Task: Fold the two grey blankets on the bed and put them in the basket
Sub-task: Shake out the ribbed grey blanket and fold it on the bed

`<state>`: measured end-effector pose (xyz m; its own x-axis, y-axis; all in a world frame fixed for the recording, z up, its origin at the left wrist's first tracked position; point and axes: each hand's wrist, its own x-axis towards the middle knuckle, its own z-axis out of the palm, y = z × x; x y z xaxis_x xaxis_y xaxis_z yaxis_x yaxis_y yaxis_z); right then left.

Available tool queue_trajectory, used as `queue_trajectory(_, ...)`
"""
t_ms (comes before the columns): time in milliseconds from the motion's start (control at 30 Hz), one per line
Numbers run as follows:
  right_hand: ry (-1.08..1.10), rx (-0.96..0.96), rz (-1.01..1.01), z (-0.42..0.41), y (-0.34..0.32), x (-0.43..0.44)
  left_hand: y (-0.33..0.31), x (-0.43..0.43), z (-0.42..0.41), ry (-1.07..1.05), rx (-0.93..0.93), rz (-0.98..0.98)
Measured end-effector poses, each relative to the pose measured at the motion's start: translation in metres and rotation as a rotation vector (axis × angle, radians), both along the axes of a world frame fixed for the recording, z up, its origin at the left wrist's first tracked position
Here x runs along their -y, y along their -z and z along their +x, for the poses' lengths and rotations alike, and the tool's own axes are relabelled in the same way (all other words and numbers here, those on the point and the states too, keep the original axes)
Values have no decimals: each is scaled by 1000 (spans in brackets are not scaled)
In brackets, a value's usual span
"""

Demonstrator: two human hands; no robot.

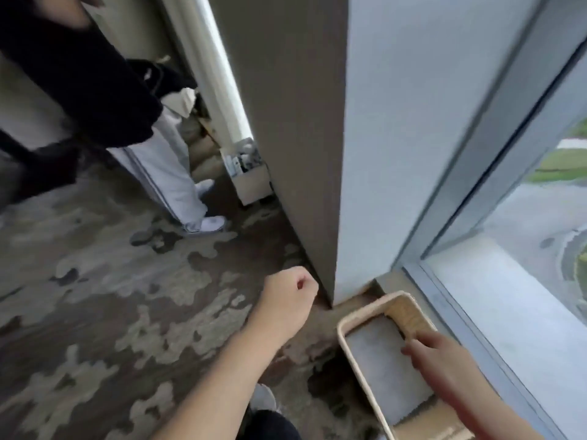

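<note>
As I stand over the basket (370, 308) in the corner beside the window (508, 281), my right hand (435, 354) reaches across it, fingers straight and close together, tips on or just above the folded grey blanket (378, 373) inside; blur hides whether they touch. The blanket, a soft, fuzzy slab, lies directly beneath that hand, its long axis running with the basket's, away from me toward the wall (397, 154). The basket is a round-cornered rectangle with a smooth beige rim and woven-looking sides. My left hand (290, 290), curled into an empty fist, hangs well apart over the mottled carpet (111, 296), so the right is nearer. I cannot tell whether a second blanket lies underneath; the bed is out of view.
</note>
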<state>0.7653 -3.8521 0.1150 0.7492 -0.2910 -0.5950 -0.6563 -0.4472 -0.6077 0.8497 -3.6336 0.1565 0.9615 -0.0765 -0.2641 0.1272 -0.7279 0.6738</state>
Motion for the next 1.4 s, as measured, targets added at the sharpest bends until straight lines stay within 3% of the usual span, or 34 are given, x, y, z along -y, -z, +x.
queue_trajectory(233, -586, 213, -59, 119, -36, -219, 34, -225, -50, -633, -55, -25)
queue_trajectory(467, -667, 305, 151, 192, -54, -408, 54, -374, -62, -955, -100, -98)
queue_trajectory(667, -675, 102, 153, 226, -30, -453, 7, -470, 20, -1020, 36, -303)
queue_trajectory(900, -645, -179, 75, 335, 26, -526, -12, -595, 126, -1177, 153, -348)
queue_trajectory(1000, -702, -220, 59, 397, 42, -622, -1, -655, 151, -1275, 125, -285)
queue_trajectory(1200, -1126, -148, 187, 476, 3, -859, 18, -743, 139, -1541, 15, -259)
queue_trajectory(1400, -1177, -255, 467, 483, -30, -1061, 56, -802, 85, -1871, -119, -312)
